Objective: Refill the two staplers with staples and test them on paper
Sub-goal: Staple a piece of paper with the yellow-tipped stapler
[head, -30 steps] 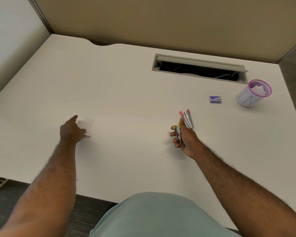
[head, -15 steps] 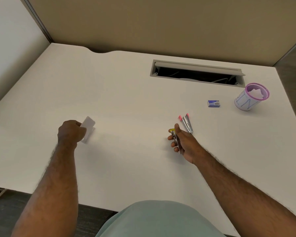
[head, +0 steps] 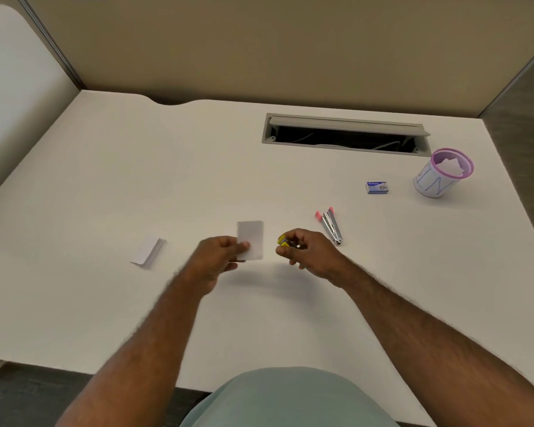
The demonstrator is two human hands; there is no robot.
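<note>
The small yellow-tipped metal stapler (head: 285, 241) sits in the right hand (head: 309, 254), fingers curled closed around it, held just above the white desk (head: 136, 303) near its middle. Just beside it, the left hand (head: 219, 257) pinches a small white rectangular paper slip (head: 251, 240) upright between thumb and fingers, its free edge facing the stapler but not yet between the jaws.

To the right, the pink-tipped metal stapler (head: 330, 224) lies on the desk, untouched. Further right rest the small blue staple box (head: 376, 187) and a purple mesh cup wrapped in white paper (head: 441, 172). A second folded white slip (head: 147, 251) lies to the left.

By my reading this is the testing stage for the yellow stapler; whether either stapler is loaded cannot be seen, and no staple shows in the paper.

Half a second ago the left hand was far out to the left, lifting the slip; it has since swung in to meet the right hand, which has risen and turned the stapler toward it.
</note>
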